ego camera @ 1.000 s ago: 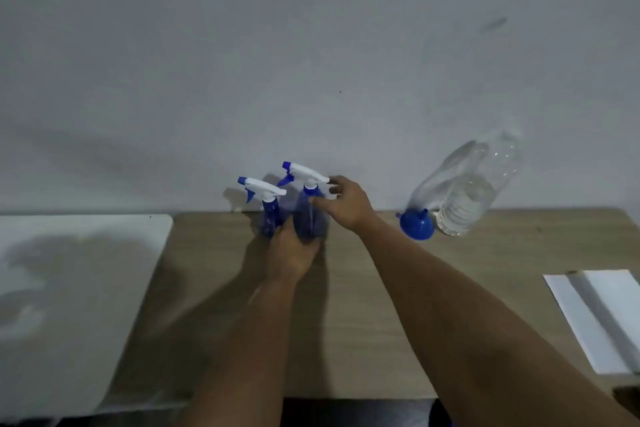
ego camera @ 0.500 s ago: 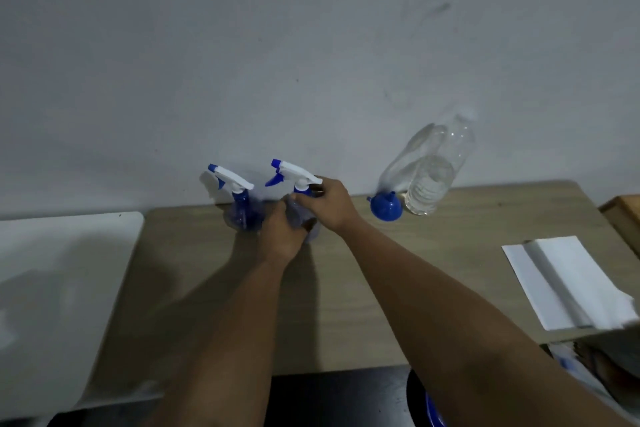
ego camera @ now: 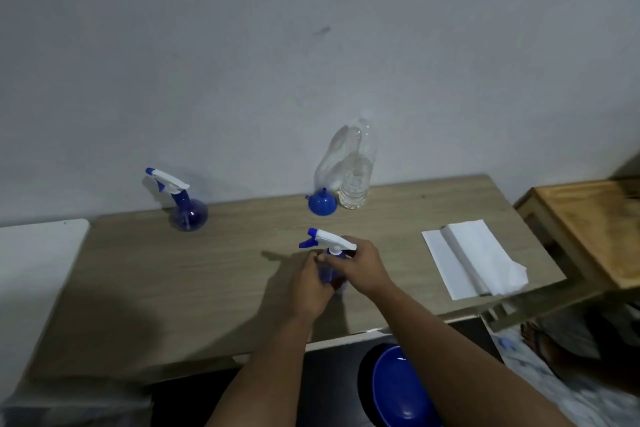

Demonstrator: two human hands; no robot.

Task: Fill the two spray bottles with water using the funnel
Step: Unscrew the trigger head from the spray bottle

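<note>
**One spray bottle pulled forward, ready to be opened**

You worked at the wooden table (ego camera: 145,288), and the water bottle (ego camera: 353,180) at its back edge by the wall serves as the landmark here. It stood upright, partly full, and the blue funnel (ego camera: 322,203) sat mouth-down just to its left, touching or nearly so; I could not tell which. Neither had been picked up.

The big change was the bottles' spacing. A second earlier both spray bottles stood side by side against the wall, well left of the water bottle, with your hands on one of them. By this moment the far spray bottle (ego camera: 185,204) stood alone, well left of the water bottle, while you had brought the near spray bottle (ego camera: 330,260) to a spot in front of the water bottle, toward your edge of the table.

Your left hand (ego camera: 310,288) was wrapped round the near bottle's blue body. Your right hand (ego camera: 362,269) gripped its neck just under the white trigger head. That grip looked to me like the start of unscrewing the head, so filling had not begun on either bottle.

A folded white paper (ego camera: 471,256) lay to the right of the water bottle, nearer you.
</note>
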